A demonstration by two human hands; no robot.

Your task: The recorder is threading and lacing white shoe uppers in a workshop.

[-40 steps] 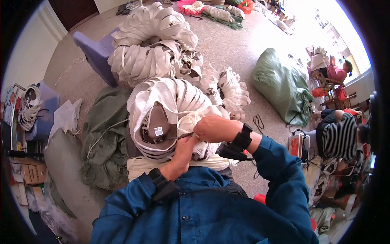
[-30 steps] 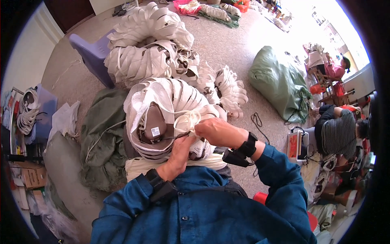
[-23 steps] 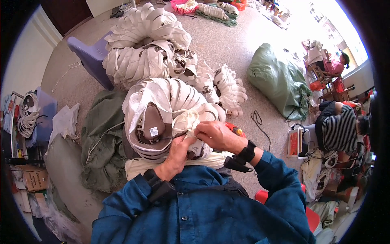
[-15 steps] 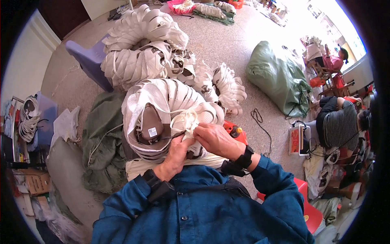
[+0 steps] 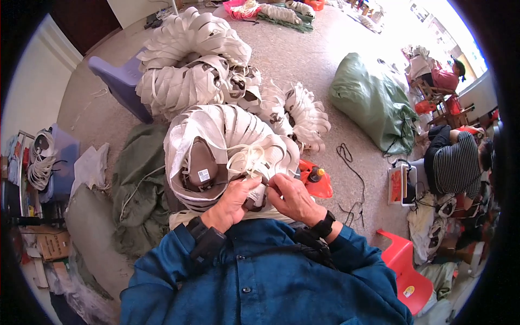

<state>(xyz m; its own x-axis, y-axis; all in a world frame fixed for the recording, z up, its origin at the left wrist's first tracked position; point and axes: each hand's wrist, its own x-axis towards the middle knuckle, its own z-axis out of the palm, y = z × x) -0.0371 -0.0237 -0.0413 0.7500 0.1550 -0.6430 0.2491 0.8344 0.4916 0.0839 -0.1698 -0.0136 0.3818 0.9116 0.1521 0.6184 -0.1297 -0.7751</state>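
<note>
The left hand (image 5: 233,203) has its grip closed on a shoe upper (image 5: 257,199); the right hand (image 5: 295,200) curls beside it, whether holding anything I cannot tell. White laces (image 5: 246,161) loop just above, against the curved shoe stack (image 5: 230,122). Beyond, a purple chair (image 5: 120,78) stands left, a green sack (image 5: 368,100) right.

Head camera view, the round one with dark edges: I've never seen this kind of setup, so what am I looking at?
There's no machine here, just a person's two bare hands. A wide fisheye camera worn on the head looks down at them, so picture left is the person's left. In front is a curved bundle of white-and-brown shoe uppers. The left hand holds its near edge; the right hand is close beside, but anything it pinches is too small to make out. Farther bundles and a green sack lie beyond.
</note>
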